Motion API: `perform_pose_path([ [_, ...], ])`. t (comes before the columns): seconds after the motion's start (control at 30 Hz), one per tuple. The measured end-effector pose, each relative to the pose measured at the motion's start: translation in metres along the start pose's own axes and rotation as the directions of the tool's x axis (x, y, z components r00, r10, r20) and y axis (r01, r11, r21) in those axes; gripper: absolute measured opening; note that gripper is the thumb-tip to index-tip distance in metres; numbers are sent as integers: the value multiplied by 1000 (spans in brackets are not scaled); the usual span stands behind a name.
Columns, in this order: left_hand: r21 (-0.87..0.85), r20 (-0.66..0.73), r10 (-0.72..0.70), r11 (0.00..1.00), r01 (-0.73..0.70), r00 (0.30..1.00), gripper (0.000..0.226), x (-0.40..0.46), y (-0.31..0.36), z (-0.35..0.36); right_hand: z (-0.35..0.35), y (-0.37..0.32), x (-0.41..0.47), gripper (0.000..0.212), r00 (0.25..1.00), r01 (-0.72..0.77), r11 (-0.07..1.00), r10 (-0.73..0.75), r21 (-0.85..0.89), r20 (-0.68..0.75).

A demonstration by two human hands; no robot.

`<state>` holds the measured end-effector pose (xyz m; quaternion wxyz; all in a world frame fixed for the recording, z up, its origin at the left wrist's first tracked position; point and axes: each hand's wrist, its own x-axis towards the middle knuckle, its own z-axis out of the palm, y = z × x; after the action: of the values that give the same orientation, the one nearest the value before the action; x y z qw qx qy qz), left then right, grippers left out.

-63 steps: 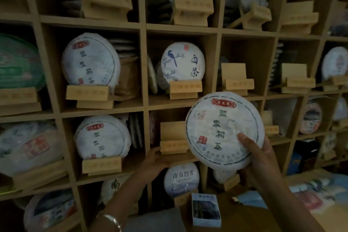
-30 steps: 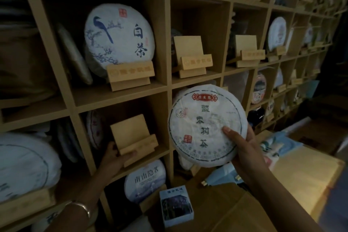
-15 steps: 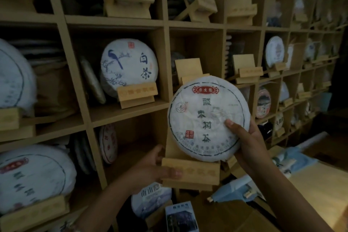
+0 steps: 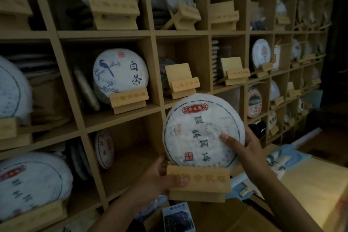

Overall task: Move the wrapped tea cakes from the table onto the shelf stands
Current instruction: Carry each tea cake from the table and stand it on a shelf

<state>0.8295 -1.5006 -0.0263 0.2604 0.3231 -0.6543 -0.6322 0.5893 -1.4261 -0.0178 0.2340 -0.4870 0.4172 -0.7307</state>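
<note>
Your left hand [image 4: 160,179] grips the wooden stand [image 4: 199,182] by its left end, thumb curled over the front lip. Your right hand [image 4: 244,149] holds the tea cake [image 4: 199,130], thumb on its face, seated upright in that stand, near the shelf [image 4: 120,117], right of an open cubby.

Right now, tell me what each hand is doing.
Left hand: holding the wooden stand, thumb on its front.
Right hand: holding the tea cake by its right edge.
</note>
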Motion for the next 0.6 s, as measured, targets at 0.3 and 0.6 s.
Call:
perform_pose_path([
  [0.3, -108, -6, 40, 993, -40, 999, 83, -9, -3, 20, 0, -17, -2, 28, 996, 31, 997, -25, -70, 82],
  [0.6, -119, -48, 99, 987, -104, 994, 88, -14, -3, 10, 20, -17, 4, 30, 997, 62, 984, -67, -166, -25],
])
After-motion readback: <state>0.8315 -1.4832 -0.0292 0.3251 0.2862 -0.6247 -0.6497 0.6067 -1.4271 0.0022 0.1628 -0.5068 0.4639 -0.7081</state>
